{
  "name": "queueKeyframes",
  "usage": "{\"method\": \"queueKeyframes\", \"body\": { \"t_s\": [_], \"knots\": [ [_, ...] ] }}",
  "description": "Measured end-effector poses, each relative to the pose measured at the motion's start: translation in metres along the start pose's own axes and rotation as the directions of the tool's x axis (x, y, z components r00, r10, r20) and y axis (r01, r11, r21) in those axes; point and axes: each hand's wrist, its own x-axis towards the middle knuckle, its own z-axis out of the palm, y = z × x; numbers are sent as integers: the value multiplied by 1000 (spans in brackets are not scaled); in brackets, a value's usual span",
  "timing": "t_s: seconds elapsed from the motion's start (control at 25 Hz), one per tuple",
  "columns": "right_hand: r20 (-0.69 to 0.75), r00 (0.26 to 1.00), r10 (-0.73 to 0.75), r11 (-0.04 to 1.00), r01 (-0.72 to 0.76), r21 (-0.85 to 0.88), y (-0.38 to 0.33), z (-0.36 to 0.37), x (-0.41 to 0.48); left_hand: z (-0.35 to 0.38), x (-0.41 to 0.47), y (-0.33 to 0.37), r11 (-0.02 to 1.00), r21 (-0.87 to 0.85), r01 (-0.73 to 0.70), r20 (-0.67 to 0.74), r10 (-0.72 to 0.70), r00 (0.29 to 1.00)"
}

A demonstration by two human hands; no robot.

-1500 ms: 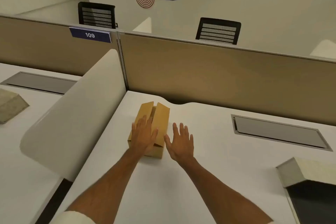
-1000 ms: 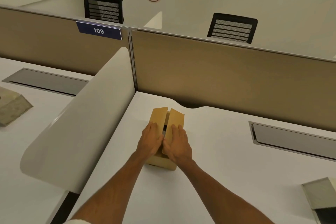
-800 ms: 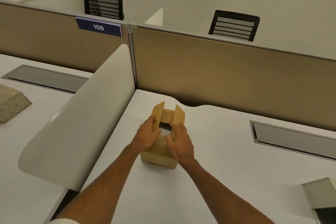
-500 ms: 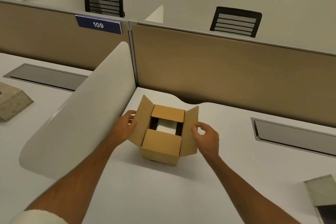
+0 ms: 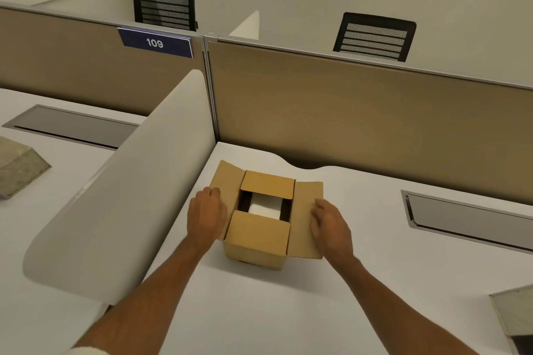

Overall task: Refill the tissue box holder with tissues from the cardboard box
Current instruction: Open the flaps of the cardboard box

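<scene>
A small brown cardboard box [image 5: 258, 232] stands on the white desk [image 5: 288, 311] with its flaps spread. White tissues [image 5: 266, 206] show through the square opening in the middle. My left hand [image 5: 206, 216] curls over the left side flap and holds it down and outward. My right hand [image 5: 328, 225] rests on the right side flap, fingers bent on it. The near and far end flaps still lie partly over the opening. A grey tissue box holder [image 5: 516, 314] with a dark inside is cut off at the lower right edge.
A curved white divider [image 5: 129, 196] rises just left of the box, and a tan partition [image 5: 346, 124] closes the back. A grey cable hatch [image 5: 467, 219] sits flush in the desk at right. Another grey holder [image 5: 17, 170] lies on the neighbouring desk.
My hands came onto the closed box, parted the two side flaps and pushed them outward. The tissues inside came into sight. The flaps now lie flatter than half a second ago.
</scene>
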Motion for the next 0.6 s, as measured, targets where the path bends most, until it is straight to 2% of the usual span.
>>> {"method": "queueKeyframes", "body": {
  "t_s": [0.08,0.16,0.2,0.32,0.4,0.52,0.6],
  "knots": [
    [-42,987,-157,984,152,-98,-9,-5,12,0,4,12,999,-34,-30,20,30,999],
    [10,960,-279,933,274,-232,-19,-6,23,1,9,22,999,-51,8,104,-2,995],
    [43,954,-295,918,296,-262,-23,-5,28,0,11,26,997,-64,52,155,-42,987],
    [104,966,-237,940,255,-226,-32,0,43,1,15,34,985,-64,157,276,-134,952],
    [177,969,-173,954,209,-215,-36,3,57,1,17,37,978,-70,194,285,-167,944],
    [261,962,-85,959,150,-241,-39,8,75,-7,18,38,941,-226,252,266,-189,945],
    [263,962,-67,963,132,-235,-38,14,82,-13,13,35,928,-300,219,282,-133,950]
  ]
}}
